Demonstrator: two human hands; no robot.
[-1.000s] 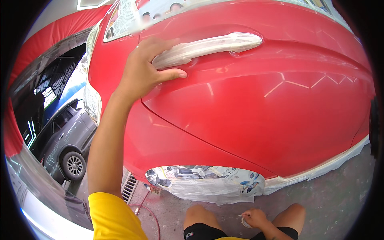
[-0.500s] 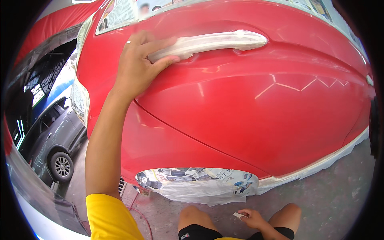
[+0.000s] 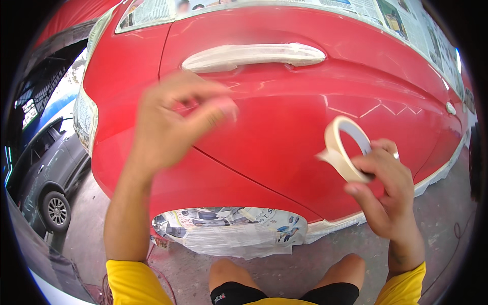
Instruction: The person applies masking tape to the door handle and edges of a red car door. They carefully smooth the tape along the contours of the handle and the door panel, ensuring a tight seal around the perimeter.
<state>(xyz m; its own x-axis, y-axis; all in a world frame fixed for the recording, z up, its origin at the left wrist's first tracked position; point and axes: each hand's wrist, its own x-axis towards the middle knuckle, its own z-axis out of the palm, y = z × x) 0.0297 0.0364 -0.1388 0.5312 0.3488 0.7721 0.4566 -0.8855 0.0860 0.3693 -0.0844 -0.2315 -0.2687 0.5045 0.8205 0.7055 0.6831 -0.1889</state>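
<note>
A roll of cream masking tape point(image 3: 333, 133) is gripped at its lower right rim by my right hand point(image 3: 384, 190). A short loose end of tape sticks out from the roll's left side. My left hand point(image 3: 170, 119), blurred by motion, hovers in front of the red car door point(image 3: 284, 127), below the door handle point(image 3: 254, 56). Its thumb and forefinger curve toward each other with a gap between, and I see nothing held there. The handle is wrapped in whitish masking tape.
Newspaper and tape cover the wheel point(image 3: 229, 231) and the windows point(image 3: 335, 6). Masking film point(image 3: 345, 223) runs along the lower door edge. A grey car point(image 3: 46, 173) stands at the left. A red hose point(image 3: 165, 282) lies on the concrete floor near my legs.
My left hand has let go of the taped handle and moved down. My right hand has risen from beside my knee, bringing the tape roll in front of the door.
</note>
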